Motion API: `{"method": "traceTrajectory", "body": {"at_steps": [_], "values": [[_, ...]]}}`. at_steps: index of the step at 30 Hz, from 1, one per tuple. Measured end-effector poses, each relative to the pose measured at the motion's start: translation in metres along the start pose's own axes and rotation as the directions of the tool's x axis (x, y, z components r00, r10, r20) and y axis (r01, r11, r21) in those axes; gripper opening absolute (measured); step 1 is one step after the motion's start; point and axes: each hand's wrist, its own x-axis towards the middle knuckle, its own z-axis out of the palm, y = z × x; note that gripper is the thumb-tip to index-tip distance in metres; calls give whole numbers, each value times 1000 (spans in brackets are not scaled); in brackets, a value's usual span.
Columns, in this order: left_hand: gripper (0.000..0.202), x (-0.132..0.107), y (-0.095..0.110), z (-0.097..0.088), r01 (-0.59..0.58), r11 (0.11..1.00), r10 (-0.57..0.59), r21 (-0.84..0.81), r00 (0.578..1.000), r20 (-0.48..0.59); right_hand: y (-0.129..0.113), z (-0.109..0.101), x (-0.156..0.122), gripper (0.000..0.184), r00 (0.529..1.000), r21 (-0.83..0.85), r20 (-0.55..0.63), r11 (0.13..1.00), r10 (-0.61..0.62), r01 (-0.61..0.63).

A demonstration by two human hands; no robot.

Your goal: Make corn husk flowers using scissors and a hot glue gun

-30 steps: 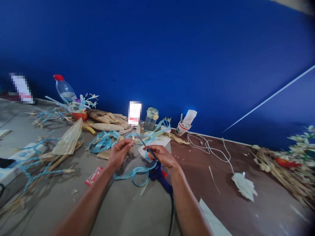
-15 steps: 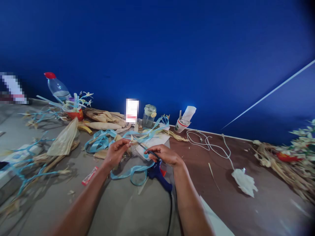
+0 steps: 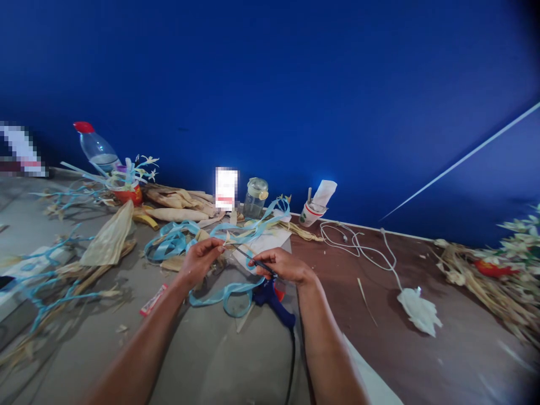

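My left hand is closed in a pinch on a small pale husk flower, mostly hidden by the fingertips. Black tweezers lie in my right hand, whose fingers are closed round them. Their thin tip points left and meets the flower, though I cannot tell whether it grips it. Below the right hand lies a dark blue glue gun with a black cord. Loops of light blue ribbon curl on the table under both hands, and more blue ribbon is heaped behind the left wrist.
Dried corn husks lie along the blue wall. A glass jar, a white cup and a red-capped bottle stand there. Blue-wrapped stems spread at left. A white cable and crumpled tissue are at right.
Hardly anything differs. Both hands hold almost the same position, with the tweezers still at the small flower; the view has shifted very slightly.
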Motion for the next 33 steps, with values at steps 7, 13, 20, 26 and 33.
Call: {"method": "traceTrajectory", "body": {"at_steps": [7, 13, 20, 26, 33], "values": [[28, -2, 7, 3, 33, 999, -33, -3, 999, -9, 4, -3, 0, 46, 1000, -59, 28, 998, 10, -8], [29, 0, 5, 1, 64, 998, -64, -4, 998, 11, 5, -4, -2, 51, 999, -93, 31, 996, 18, -15], [28, 2, 3, -1, 84, 996, -84, 10, 995, 55, 9, -7, -1, 51, 998, -96, 54, 995, 26, -20], [26, 3, 5, -2, 126, 992, -126, 8, 988, 92, 9, -7, -2, 48, 998, -101, 53, 994, 33, -27], [26, 3, 2, -5, 145, 989, -141, -35, 985, 99, 11, -6, -1, 51, 999, -67, 49, 998, 25, -21]]}}
